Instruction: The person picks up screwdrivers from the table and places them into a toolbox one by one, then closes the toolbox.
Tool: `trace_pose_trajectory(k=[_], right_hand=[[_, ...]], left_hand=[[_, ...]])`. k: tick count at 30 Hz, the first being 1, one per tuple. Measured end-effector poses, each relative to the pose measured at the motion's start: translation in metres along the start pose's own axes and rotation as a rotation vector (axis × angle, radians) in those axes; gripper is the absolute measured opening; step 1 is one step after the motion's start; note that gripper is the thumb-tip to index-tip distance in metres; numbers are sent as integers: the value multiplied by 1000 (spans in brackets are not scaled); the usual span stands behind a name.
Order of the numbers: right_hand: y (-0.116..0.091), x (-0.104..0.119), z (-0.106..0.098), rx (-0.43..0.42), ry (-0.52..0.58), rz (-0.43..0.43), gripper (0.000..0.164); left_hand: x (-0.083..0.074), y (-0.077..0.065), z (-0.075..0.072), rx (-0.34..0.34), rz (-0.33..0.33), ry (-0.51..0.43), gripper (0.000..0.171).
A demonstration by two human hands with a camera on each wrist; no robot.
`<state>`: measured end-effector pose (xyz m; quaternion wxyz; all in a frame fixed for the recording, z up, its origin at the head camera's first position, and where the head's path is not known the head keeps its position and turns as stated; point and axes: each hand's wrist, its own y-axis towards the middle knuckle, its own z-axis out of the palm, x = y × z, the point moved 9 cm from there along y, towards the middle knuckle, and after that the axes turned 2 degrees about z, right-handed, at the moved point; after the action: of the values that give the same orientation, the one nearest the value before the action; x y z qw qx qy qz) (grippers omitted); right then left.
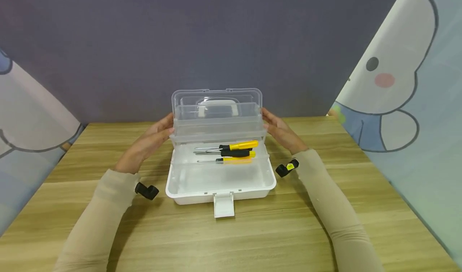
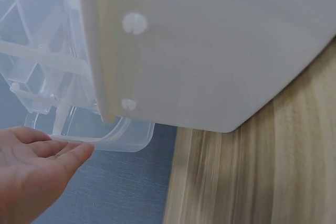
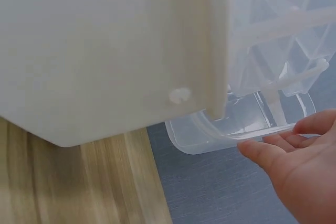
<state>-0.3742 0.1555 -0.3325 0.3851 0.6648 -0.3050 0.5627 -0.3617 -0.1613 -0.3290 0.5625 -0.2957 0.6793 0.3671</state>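
Note:
An opened toolbox has a white base and a clear plastic lid raised at the back, with translucent trays lifted beneath it. Several screwdrivers with yellow and black handles lie inside the base. At the lid's left side, my left hand touches the edge with its fingertips, thumb near the tray. Opposite it, my right hand touches the right side in the same way. Both wrist views show extended fingers against the lid's rim, with the base's side wall close to the cameras.
The toolbox stands on a wooden table, near its back edge. A white latch hangs down at the base's front. Beyond the table is a dark grey surface, with cartoon-printed cloth on both sides.

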Motion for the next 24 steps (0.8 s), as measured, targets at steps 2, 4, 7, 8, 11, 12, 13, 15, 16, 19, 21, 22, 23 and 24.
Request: trace_pose_trajectory(k=[2,4,7,8,11,12,13,15,16,19,21,22,23,24], right_hand=[[0,0,0,-4,-8,15,107],[0,0,0,-8,-11,24,104],[0,-1,1,-9,8,22,101],[0,-2,2,-7,16,16,100],[-1,-3,3,-8,32,2,102],[-2,-3,4,-9,35,-3,104],[-3,-3,4,-11,39,-5,105],[-4,-3,5,-18,41,-3,108],[-5,-3,5,-19,41,-2,109],[-5,-3,5,-21,42,6,112],[-5,-1,6,-21,43,10,114],[-5,-1,5,-20,47,11,114],[-5,-1,5,-19,48,13,115],[-5,-1,5,-17,46,16,115]], left_hand=[[0,-1,0,-1,2,5,68],[-1,-1,0,-1,2,13,69],[-3,-1,0,5,14,17,69],[-3,-1,1,8,17,20,69],[-4,0,2,19,26,30,68],[-4,0,3,22,26,34,68],[-3,0,3,25,22,40,68],[-2,-1,4,31,15,48,68],[-1,-1,4,33,10,52,68],[0,-2,4,37,-2,64,69],[0,-2,4,38,-12,69,69],[-1,-1,4,38,-16,72,69],[-1,-1,4,38,-17,73,69],[-2,-1,4,39,-17,73,69]])
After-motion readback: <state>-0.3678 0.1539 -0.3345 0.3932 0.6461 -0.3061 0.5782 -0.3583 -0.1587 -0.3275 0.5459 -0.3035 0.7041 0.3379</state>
